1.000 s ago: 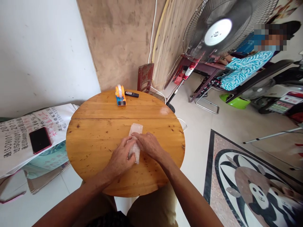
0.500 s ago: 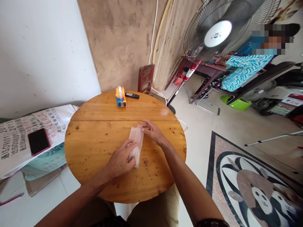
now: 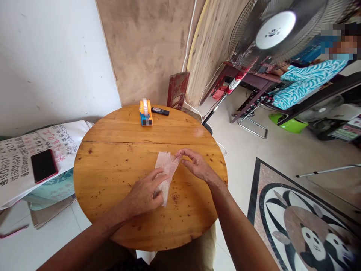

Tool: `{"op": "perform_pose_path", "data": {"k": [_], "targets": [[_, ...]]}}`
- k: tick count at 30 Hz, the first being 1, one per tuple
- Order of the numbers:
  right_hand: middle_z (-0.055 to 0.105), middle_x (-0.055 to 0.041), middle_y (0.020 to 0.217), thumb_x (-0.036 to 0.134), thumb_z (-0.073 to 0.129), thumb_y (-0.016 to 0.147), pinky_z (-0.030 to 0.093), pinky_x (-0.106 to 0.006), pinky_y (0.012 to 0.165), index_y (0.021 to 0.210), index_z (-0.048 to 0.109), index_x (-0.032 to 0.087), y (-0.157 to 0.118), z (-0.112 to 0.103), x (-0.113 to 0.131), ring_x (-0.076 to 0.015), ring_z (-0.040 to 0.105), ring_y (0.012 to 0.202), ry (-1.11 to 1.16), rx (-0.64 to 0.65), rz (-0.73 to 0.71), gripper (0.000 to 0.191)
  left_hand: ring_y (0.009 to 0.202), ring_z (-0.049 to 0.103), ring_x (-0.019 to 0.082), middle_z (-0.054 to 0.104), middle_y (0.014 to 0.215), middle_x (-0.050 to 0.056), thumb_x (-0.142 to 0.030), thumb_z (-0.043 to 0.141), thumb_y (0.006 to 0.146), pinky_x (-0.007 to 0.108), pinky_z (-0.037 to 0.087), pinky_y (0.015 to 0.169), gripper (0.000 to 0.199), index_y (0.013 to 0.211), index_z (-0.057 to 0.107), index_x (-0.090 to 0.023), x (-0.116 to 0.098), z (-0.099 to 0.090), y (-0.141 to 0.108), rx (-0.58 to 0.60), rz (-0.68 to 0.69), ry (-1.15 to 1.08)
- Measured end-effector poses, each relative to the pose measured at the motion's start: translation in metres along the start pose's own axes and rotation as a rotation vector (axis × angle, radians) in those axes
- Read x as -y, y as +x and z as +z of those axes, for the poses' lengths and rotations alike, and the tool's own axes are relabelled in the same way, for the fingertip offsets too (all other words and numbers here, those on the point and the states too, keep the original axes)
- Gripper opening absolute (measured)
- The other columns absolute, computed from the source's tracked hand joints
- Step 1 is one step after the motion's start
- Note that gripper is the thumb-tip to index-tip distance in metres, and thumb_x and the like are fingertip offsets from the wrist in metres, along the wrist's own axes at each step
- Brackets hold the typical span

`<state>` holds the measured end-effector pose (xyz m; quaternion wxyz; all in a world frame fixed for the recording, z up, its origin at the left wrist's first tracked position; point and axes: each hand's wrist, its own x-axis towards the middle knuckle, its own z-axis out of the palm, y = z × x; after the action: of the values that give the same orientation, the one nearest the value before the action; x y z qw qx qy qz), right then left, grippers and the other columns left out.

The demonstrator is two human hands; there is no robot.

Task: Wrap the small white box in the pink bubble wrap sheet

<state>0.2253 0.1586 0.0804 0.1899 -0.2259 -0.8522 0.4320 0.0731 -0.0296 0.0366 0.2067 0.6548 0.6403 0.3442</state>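
The wrap (image 3: 164,164) lies near the middle of the counter (image 3: 113,165). It looks light, soft and crumply; edges seem best to hold. The left hand (image 3: 146,192), fingers spread, rests at its eight o'clock. The right hand (image 3: 196,165) touches its one o'clock corner; I can't tell if it's pinching.

White sheet (image 3: 21,169), right edge: sideways black characters and a number beginning "056", later digits unsure
White sheet, middle: red handwritten characters, blurred
Fan hub (image 3: 275,30): a W-like mark, the characters under it too small to read
Remote control (image 3: 160,111), by the table's (image 3: 194,210) far edge: label illegible
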Motion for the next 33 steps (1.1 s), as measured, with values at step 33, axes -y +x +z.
{"op": "perform_pose_path", "data": {"k": [33], "targets": [[0.064,0.0005,0.079,0.008,0.055,0.073,0.041,-0.021,0.060,0.119,0.061,0.014,0.055,0.012,-0.019,-0.0110,0.055,0.065,-0.121,0.231,0.248,0.047,0.107,0.064,0.024,0.068,0.122,0.007,-0.008,0.050,0.073,0.038,0.054,0.091,0.049,0.118,0.064,-0.020,0.008,0.010,-0.005,-0.119,0.156,0.047]]}}
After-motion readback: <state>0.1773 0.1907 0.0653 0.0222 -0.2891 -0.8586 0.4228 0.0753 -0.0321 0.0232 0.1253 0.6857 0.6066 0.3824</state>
